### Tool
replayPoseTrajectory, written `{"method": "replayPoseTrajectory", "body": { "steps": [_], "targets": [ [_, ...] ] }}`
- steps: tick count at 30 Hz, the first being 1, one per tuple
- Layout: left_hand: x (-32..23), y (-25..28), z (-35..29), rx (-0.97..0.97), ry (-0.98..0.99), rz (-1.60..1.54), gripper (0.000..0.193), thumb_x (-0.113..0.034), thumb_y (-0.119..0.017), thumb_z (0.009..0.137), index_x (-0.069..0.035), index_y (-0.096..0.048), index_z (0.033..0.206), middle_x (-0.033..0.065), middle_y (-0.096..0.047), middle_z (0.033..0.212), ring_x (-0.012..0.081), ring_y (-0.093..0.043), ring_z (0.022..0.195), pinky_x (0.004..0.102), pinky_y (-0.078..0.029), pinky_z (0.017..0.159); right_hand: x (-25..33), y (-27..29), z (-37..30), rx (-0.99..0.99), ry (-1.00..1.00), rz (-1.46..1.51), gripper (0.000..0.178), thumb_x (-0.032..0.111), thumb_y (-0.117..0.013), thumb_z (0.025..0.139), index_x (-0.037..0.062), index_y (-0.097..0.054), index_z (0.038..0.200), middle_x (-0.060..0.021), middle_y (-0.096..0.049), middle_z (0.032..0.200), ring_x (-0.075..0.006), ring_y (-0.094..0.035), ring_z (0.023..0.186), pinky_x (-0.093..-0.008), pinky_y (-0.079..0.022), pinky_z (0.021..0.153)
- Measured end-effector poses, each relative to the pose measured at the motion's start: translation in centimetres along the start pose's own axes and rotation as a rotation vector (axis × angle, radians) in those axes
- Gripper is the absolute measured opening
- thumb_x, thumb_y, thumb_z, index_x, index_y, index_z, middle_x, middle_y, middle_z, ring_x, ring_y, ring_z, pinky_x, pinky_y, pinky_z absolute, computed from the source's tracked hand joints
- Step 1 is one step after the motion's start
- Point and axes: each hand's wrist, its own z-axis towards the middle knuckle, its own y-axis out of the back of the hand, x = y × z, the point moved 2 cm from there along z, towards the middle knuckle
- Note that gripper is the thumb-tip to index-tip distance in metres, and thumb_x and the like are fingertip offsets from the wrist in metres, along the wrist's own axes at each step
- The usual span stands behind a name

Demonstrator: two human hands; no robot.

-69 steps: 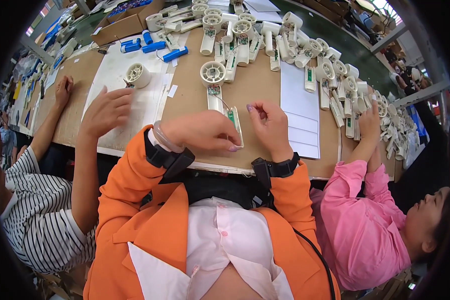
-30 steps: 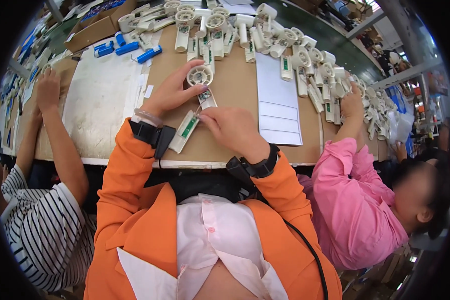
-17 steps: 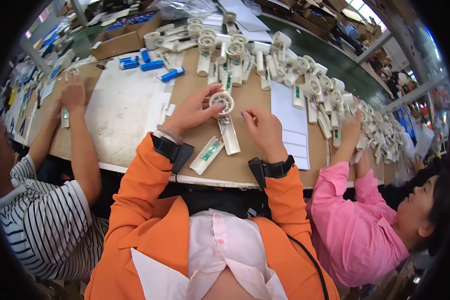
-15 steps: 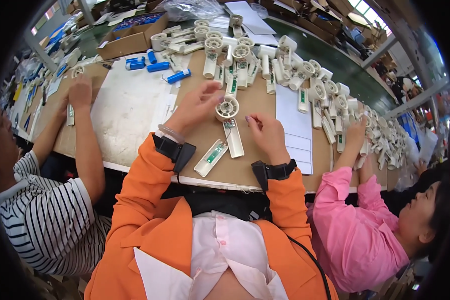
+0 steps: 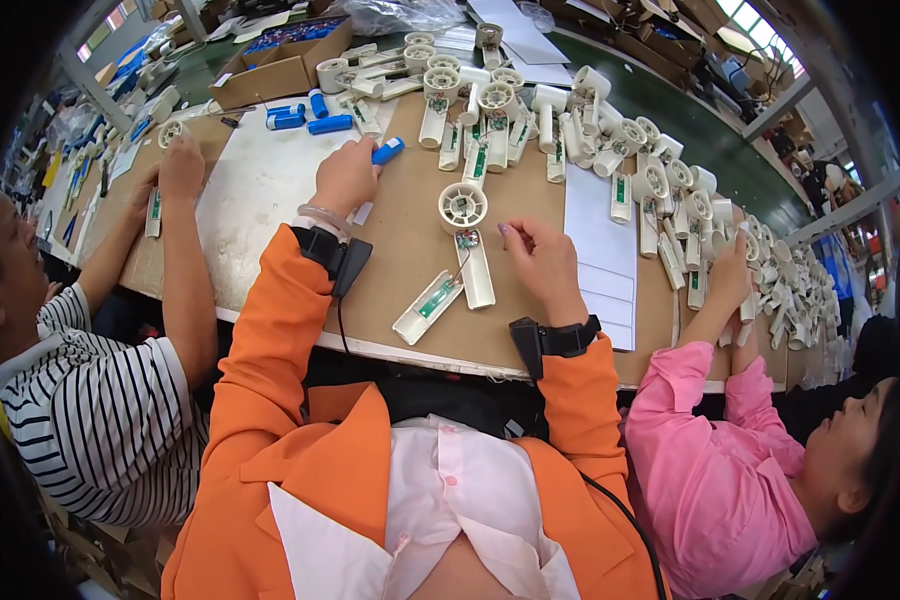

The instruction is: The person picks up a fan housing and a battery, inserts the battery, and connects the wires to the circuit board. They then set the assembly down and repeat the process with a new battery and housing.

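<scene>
My left hand [image 5: 348,178] is closed on the near end of a blue cylindrical battery [image 5: 388,151], its fingers partly hidden by the back of the hand. In front of me lies an opened white handheld fan, with its round, spoked head [image 5: 463,206] pointing away and its hollow handle half [image 5: 475,272] toward me. A thin wire joins it to the loose handle cover [image 5: 430,307], which carries a green circuit board. To the right of the fan, my right hand [image 5: 544,258] hovers with curled fingers, nothing visible in them, not touching the fan.
Several blue batteries [image 5: 329,125] lie beyond my left hand. A heap of white fan housings [image 5: 497,98] spreads across the back and right. White sheets [image 5: 600,270] lie right of my hand. A cardboard box [image 5: 280,80] stands behind. Co-workers' hands [image 5: 182,168] work on both sides.
My left hand has moved left and away from the fan head to the blue battery and closed on it. My right hand stays beside the fan.
</scene>
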Motion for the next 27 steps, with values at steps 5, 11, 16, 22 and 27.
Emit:
{"method": "replayPoseTrajectory", "body": {
  "steps": [5,11,16,22,27],
  "targets": [
    [-1.4,1.6,-1.1,0.064,-0.068,-0.393,0.033,-0.016,-0.063,0.089,-0.004,-0.060,0.119,0.0132,-0.066,0.107,0.0324,-0.064,0.091,0.0417,-0.051,0.082,-0.3,0.5,0.1,-0.080,-0.015,0.106,0.018,0.015,-0.066,0.091,0.0027,-0.070,0.103,-0.0053,-0.069,0.078,-0.0101,-0.063,0.066,-0.0245,-0.050,0.061],
    [-6.7,4.3,-4.8,-0.038,-0.603,-0.874,0.027,-0.007,-0.063,0.088,-0.004,-0.062,0.115,0.0112,-0.066,0.102,0.0311,-0.061,0.090,0.0411,-0.048,0.080,1.2,0.7,0.3,-0.188,0.058,0.424,0.027,0.010,-0.066,0.092,0.0009,-0.064,0.117,-0.0052,-0.067,0.097,-0.0078,-0.063,0.081,-0.0222,-0.049,0.068],
    [-9.2,4.5,-5.2,-0.150,-0.846,-0.572,0.027,-0.009,-0.067,0.086,-0.006,-0.064,0.113,0.0101,-0.066,0.102,0.0288,-0.060,0.098,0.0396,-0.046,0.087,1.3,0.9,0.3,-0.147,0.211,0.449,0.031,0.007,-0.065,0.092,-0.0003,-0.060,0.122,-0.0064,-0.064,0.105,-0.0097,-0.063,0.089,-0.0220,-0.050,0.075],
    [-10.0,2.6,-5.1,-0.695,-0.571,-0.614,0.044,-0.010,-0.068,0.087,-0.001,-0.053,0.128,0.0119,-0.063,0.110,0.0279,-0.059,0.102,0.0376,-0.045,0.090,0.1,0.8,0.5,-0.271,0.175,0.469,0.025,0.002,-0.062,0.093,-0.0004,-0.061,0.117,-0.0059,-0.063,0.103,-0.0110,-0.063,0.090,-0.0230,-0.051,0.079],
    [-9.1,0.5,-4.9,0.237,-0.276,-1.625,0.038,-0.015,-0.061,0.096,-0.002,-0.051,0.129,0.0050,-0.060,0.107,0.0108,-0.056,0.084,0.0244,-0.046,0.076,0.1,-0.6,0.8,-0.292,0.097,0.876,0.025,0.001,-0.060,0.093,0.0013,-0.058,0.118,-0.0044,-0.062,0.103,-0.0098,-0.062,0.090,-0.0232,-0.052,0.079]
  ]
}}
